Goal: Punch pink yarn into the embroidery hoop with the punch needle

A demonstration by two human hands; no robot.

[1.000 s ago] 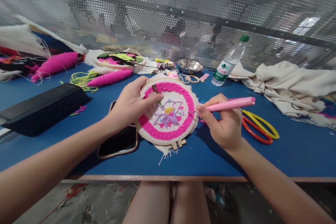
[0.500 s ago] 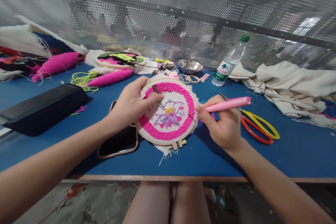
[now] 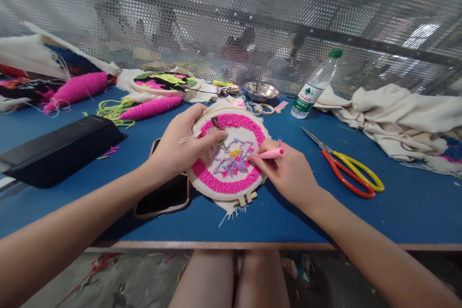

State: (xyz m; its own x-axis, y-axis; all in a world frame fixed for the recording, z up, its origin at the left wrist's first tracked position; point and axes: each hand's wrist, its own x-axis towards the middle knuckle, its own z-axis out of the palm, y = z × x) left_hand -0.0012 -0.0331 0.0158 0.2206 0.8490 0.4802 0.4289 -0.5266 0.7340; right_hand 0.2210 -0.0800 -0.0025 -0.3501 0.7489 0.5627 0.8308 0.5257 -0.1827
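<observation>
One blue tabletop (image 3: 288, 224), matte, running past both sides of the view; its near edge (image 3: 252, 245) is a straight, pinkish-brown strip, with the person's thighs (image 3: 204, 276) and a grey, scrap-strewn floor (image 3: 144, 281) below. One perforated metal screen (image 3: 202, 19) along the far side, blurred shapes showing through it.

One embroidery hoop (image 3: 234, 154), tilted, at centre near, flower design inside a pink stitched ring; its screw faces the near edge, a strip of blue between. One left hand (image 3: 178, 142), thumb laid across the hoop's front, other fingers hidden behind its rim, gripping it. One right hand (image 3: 290, 171), thumb and forefinger pinching a pink tool (image 3: 270, 154) over the stitching; the tool's tip cannot be made out.

Left, near: one phone (image 3: 166, 195), partly under the left wrist; one long black case (image 3: 61, 151) farther left. Left, far: two bundles of pink yarn (image 3: 77, 89), lime threads (image 3: 117, 108), a second hoop (image 3: 164, 89). Far middle: one steel bowl (image 3: 260, 96), close to the screen.

Right: one pair of scissors (image 3: 327, 148), slightly parted, points to the far left; one upright bottle (image 3: 308, 96); one heap of cream cloth (image 3: 395, 108).

Open room: blue between right hand and scissors, and from scissors to near edge; the left side is narrower, phone and case closing in.
</observation>
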